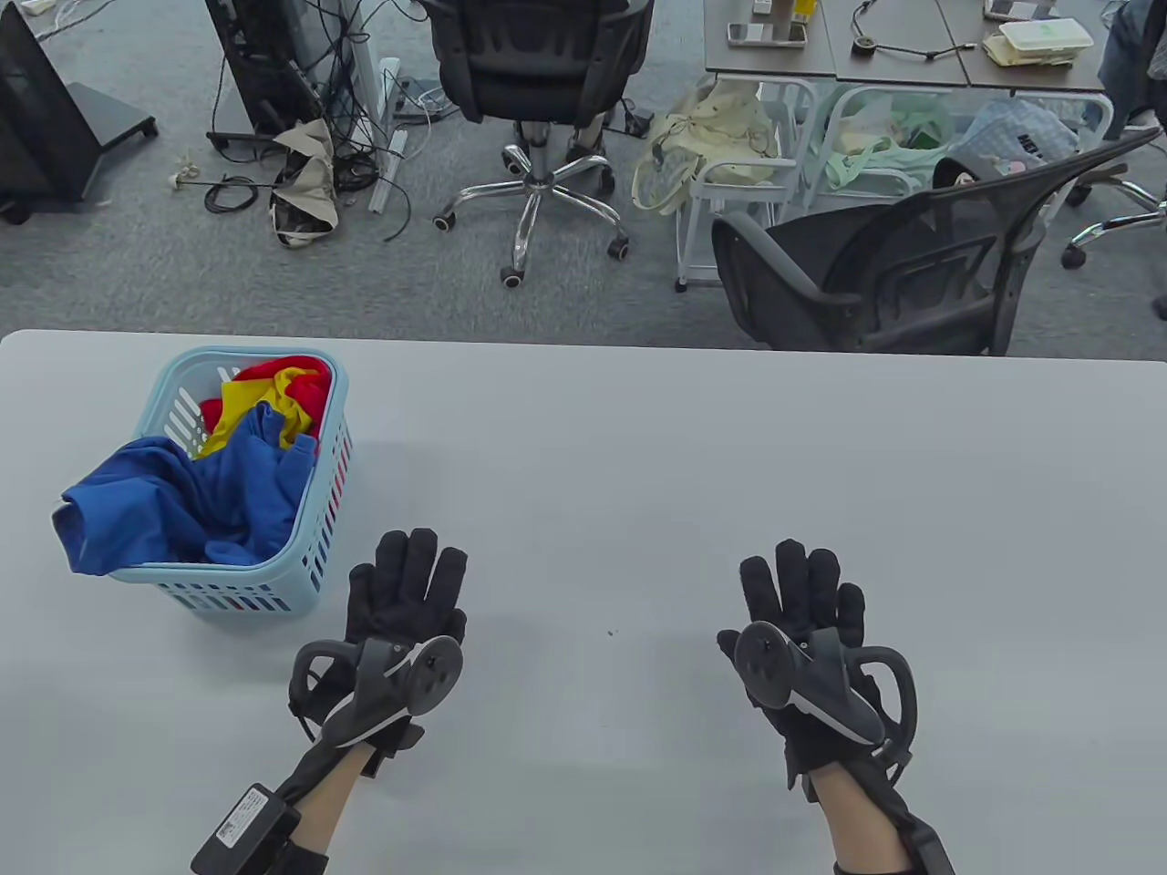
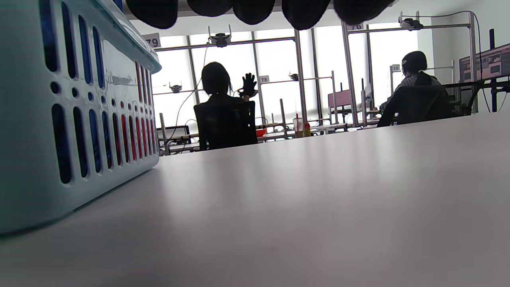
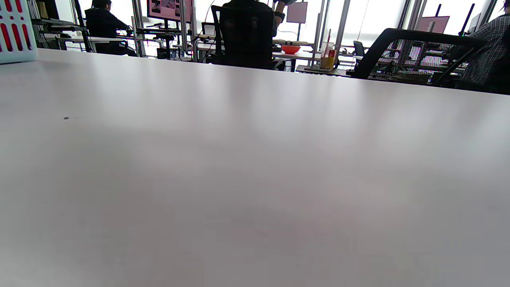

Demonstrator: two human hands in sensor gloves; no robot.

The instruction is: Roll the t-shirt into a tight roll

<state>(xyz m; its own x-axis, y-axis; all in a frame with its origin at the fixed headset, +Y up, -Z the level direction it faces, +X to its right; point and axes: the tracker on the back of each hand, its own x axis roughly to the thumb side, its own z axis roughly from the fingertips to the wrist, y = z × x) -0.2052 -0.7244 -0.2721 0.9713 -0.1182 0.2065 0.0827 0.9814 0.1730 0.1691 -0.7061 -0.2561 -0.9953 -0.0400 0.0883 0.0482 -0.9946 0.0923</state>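
Note:
A light blue slotted basket point(image 1: 319, 519) stands at the table's left and holds crumpled t-shirts: a blue one point(image 1: 191, 497) draped over the near rim, a yellow one point(image 1: 251, 406) and a red one point(image 1: 305, 387) behind it. My left hand point(image 1: 406, 588) lies flat and empty on the table just right of the basket, fingers stretched out. My right hand point(image 1: 807, 592) lies flat and empty further right. The basket's wall fills the left of the left wrist view point(image 2: 36, 119), and my left fingertips point(image 2: 255, 10) hang in at the top. The right wrist view shows no fingers.
The grey table point(image 1: 638, 474) stretches wide between and beyond the hands. A small dark speck point(image 1: 611, 632) lies between them. Beyond the far edge stand office chairs point(image 1: 538, 82), a mesh chair point(image 1: 912, 264) and cluttered desks.

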